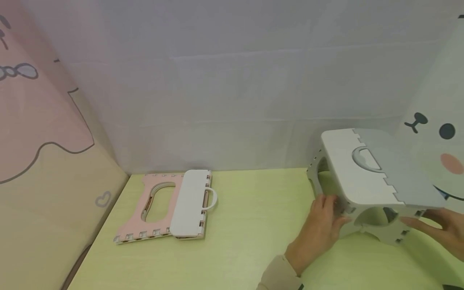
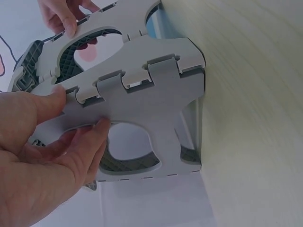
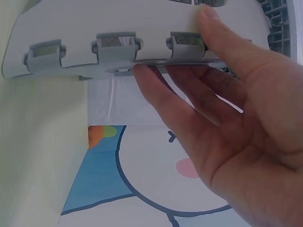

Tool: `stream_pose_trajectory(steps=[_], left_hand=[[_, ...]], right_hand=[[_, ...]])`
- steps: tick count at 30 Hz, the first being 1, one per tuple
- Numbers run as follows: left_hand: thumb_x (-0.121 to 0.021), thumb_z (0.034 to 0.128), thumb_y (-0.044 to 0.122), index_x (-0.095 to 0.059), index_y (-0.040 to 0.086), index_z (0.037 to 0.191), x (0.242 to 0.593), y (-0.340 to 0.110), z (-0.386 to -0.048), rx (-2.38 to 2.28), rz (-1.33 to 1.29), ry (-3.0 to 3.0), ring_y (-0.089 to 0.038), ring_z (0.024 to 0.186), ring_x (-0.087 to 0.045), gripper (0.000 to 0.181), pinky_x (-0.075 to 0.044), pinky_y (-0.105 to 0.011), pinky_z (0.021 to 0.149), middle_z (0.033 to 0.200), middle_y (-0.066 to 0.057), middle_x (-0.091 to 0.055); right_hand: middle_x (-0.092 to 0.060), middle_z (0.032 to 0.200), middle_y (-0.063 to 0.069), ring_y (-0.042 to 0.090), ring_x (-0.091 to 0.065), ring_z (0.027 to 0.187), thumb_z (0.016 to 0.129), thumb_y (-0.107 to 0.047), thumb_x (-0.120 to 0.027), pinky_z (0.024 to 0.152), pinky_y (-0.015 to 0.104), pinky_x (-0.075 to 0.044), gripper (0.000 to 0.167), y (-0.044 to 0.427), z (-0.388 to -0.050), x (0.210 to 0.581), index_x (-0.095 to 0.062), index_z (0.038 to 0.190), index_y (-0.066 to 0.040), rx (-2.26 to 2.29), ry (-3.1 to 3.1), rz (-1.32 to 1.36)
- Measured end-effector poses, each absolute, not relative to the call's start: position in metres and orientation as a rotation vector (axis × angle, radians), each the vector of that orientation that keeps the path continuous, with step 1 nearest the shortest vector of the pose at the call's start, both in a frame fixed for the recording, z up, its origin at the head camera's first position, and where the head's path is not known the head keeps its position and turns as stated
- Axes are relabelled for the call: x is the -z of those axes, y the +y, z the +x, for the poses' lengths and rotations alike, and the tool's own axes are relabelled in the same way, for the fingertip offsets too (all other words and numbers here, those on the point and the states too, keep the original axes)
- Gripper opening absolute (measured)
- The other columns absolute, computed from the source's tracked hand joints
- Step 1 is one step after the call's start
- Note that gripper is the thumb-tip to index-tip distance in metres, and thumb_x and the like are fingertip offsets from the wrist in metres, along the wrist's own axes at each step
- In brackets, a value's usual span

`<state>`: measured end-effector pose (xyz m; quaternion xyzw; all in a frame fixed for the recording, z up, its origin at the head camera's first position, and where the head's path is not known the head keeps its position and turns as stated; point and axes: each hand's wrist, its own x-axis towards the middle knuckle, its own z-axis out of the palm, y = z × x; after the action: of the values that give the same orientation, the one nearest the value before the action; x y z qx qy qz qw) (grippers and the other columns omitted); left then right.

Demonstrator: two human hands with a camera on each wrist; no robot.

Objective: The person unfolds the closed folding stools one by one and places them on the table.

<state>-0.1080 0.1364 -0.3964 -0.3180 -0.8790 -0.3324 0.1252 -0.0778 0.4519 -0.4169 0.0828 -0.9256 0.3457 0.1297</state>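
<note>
a person's bare left hand (image 1: 320,225) and bare right hand (image 1: 440,229) pinch, set apart, thumbs opposing fingers.
the left, fingers bent, reaches from a beige fabric sleeve (image 1: 278,276); the right's thumb lies nearly straight.

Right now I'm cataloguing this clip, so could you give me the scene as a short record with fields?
left hand: grips the grey-and-white stool
right hand: pinches the same stool's opposite side
grey-and-white stool: unfolded, top facing up
pink-and-white stool: lies flat, out of both hands
surface: yellow-green table
backdrop: pale sheet
</note>
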Motion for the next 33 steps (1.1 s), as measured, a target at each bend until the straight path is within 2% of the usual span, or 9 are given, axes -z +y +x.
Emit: stream_pose_trajectory(steps=[6, 8, 13, 15, 18, 20, 27, 31, 33], left_hand=[[-0.067, 0.0996, 0.031, -0.053, 0.002, 0.129, 0.396, 0.135, -0.108, 0.970, -0.938, -2.546, -0.005, 0.099, -0.053, 0.043, -0.041, -0.003, 0.083, 0.110, -0.003, -0.054], [-0.069, 0.0986, 0.030, -0.054, 0.002, 0.128, 0.396, 0.135, -0.107, 0.977, -0.945, -2.540, -0.005, 0.099, -0.054, 0.044, -0.041, -0.003, 0.084, 0.109, -0.004, -0.055], [-0.070, 0.0992, 0.032, -0.057, 0.003, 0.128, 0.395, 0.133, -0.106, 1.015, -0.939, -2.585, -0.004, 0.102, -0.054, 0.043, -0.041, -0.003, 0.086, 0.112, -0.002, -0.057], [-0.068, 0.1003, 0.033, -0.057, 0.004, 0.128, 0.395, 0.132, -0.105, 1.024, -0.931, -2.605, -0.003, 0.103, -0.054, 0.042, -0.040, -0.003, 0.086, 0.112, -0.002, -0.057], [-0.067, 0.1014, 0.034, -0.057, 0.004, 0.128, 0.395, 0.130, -0.105, 1.032, -0.931, -2.610, -0.003, 0.103, -0.054, 0.042, -0.040, -0.003, 0.086, 0.113, -0.001, -0.057], [-0.066, 0.1021, 0.034, -0.057, 0.004, 0.129, 0.395, 0.128, -0.104, 1.026, -0.935, -2.607, -0.003, 0.103, -0.054, 0.042, -0.040, -0.003, 0.086, 0.113, -0.002, -0.057], [-0.062, 0.1037, 0.037, -0.055, 0.005, 0.133, 0.395, 0.121, -0.104, 1.040, -0.925, -2.655, -0.003, 0.107, -0.055, 0.044, -0.041, -0.004, 0.089, 0.118, 0.000, -0.057], [-0.062, 0.1040, 0.037, -0.056, 0.006, 0.133, 0.396, 0.117, -0.103, 1.072, -0.929, -2.684, -0.003, 0.107, -0.054, 0.043, -0.041, -0.004, 0.087, 0.118, 0.000, -0.058], [-0.062, 0.1040, 0.037, -0.056, 0.006, 0.133, 0.398, 0.116, -0.102, 1.061, -0.935, -2.682, -0.003, 0.106, -0.054, 0.042, -0.040, -0.004, 0.085, 0.117, 0.000, -0.059]], right_hand=[[-0.034, 0.126, -0.048, -0.033, -0.030, 0.104, 0.091, -0.006, -0.078, 0.082, -0.006, -0.029, 0.070, 0.451, -0.076, 0.416, -0.048, 0.152, -0.024, -0.995, -2.739, 0.190], [-0.032, 0.124, -0.049, -0.034, -0.028, 0.102, 0.094, -0.011, -0.076, 0.102, 0.011, -0.042, 0.069, 0.452, -0.075, 0.417, -0.046, 0.153, -0.027, -1.004, -2.772, 0.149], [-0.032, 0.121, -0.050, -0.034, -0.028, 0.100, 0.096, -0.014, -0.075, 0.103, 0.010, -0.041, 0.063, 0.453, -0.075, 0.416, -0.048, 0.151, -0.028, -1.006, -2.790, 0.133], [-0.034, 0.122, -0.049, -0.034, -0.030, 0.102, 0.093, -0.010, -0.077, 0.079, -0.006, -0.032, 0.063, 0.453, -0.075, 0.415, -0.051, 0.149, -0.024, -1.008, -2.755, 0.157], [-0.032, 0.122, -0.049, -0.033, -0.033, 0.101, 0.091, -0.008, -0.079, 0.073, -0.004, -0.037, 0.070, 0.450, -0.073, 0.415, -0.048, 0.152, -0.020, -1.013, -2.723, 0.147], [-0.030, 0.121, -0.050, -0.033, -0.031, 0.097, 0.090, -0.008, -0.080, 0.068, -0.002, -0.039, 0.073, 0.448, -0.072, 0.415, -0.044, 0.154, -0.008, -1.007, -2.712, 0.111], [-0.033, 0.127, -0.047, -0.030, -0.034, 0.097, 0.085, -0.008, -0.085, 0.062, 0.009, -0.048, 0.095, 0.445, -0.076, 0.406, -0.032, 0.160, -0.031, -0.965, -2.757, 0.158], [-0.030, 0.128, -0.045, -0.030, -0.033, 0.101, 0.082, -0.004, -0.086, 0.060, 0.009, -0.047, 0.101, 0.444, -0.076, 0.408, -0.027, 0.163, -0.015, -0.949, -2.744, 0.213], [-0.049, 0.133, -0.028, -0.025, -0.043, 0.093, 0.085, -0.009, -0.085, 0.058, 0.016, -0.053, 0.086, 0.444, -0.074, 0.409, -0.036, 0.156, -0.002, -0.933, -2.790, 0.127]])
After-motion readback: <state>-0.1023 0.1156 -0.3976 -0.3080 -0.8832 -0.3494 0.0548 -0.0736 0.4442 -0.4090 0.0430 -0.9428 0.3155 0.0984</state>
